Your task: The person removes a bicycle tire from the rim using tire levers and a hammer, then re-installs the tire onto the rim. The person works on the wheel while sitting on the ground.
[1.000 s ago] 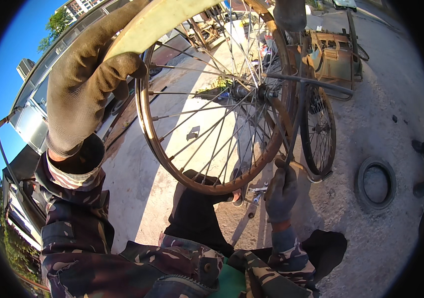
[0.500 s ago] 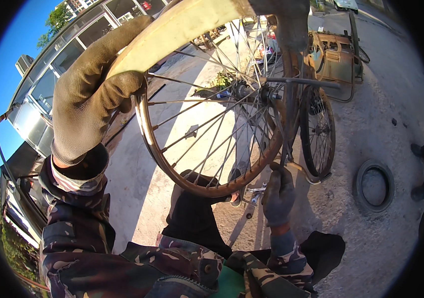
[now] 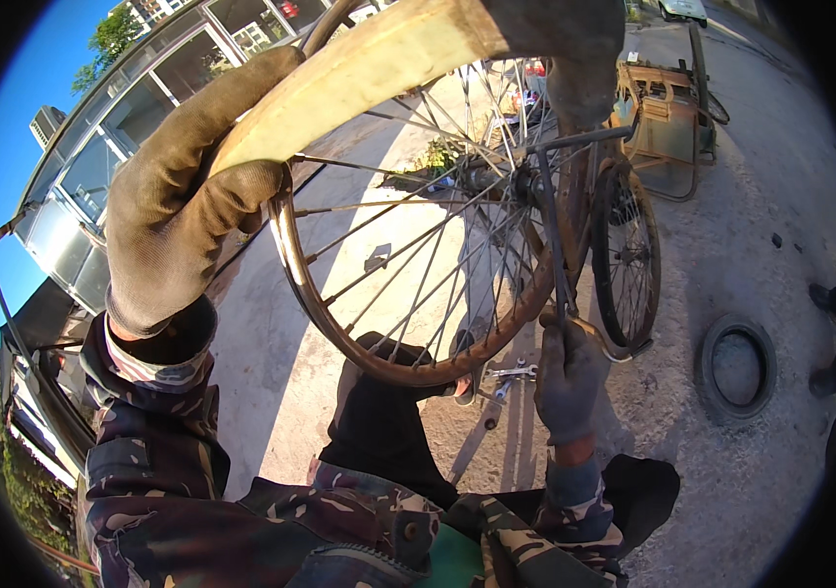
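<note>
Spoked wheel, left hand raised, fingers clasping pale band, right hand low, fingers gripping rod

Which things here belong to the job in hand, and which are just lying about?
Apparently in use:
rusty spoked metal wheel
pale yellow curved band, gripped by the brown-gloved left hand
dark metal rod, at the grey-gloved right hand

Apparently lying about:
silver metal spanners on the ground
dark round rubber tyre at right
</note>
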The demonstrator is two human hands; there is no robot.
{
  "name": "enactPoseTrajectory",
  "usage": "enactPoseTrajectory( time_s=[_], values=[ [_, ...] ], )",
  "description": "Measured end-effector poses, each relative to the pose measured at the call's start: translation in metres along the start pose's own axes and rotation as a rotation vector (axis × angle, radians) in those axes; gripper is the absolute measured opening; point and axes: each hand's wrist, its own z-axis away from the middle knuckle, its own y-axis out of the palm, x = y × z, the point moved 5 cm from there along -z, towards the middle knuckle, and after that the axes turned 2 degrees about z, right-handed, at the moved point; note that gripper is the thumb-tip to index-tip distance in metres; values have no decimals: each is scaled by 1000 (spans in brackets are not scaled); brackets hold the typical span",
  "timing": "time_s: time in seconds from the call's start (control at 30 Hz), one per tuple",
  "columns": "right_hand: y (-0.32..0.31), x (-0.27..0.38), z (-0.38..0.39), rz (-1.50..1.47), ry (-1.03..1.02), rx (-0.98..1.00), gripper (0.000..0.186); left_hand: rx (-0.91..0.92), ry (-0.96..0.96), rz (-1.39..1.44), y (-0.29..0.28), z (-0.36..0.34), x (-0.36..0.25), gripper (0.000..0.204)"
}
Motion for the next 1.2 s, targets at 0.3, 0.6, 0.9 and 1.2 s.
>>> enactPoseTrajectory(
  time_s=[0.3,0.6,0.9,1.2],
  values=[
    [5,-12,2,88,-24,30,26,9,172,-113,-9,-2,-19,71],
    [-18,-20,-1,221,-110,-48,28,215,630,-505,31,-84,-66,50],
    [-1,-18,2,173,-229,-60,33,400,671,-303,87,-130,-76,43],
    [-4,-25,4,251,-146,-27,31,438,418,-418,72,-131,-69,50]
  ],
)
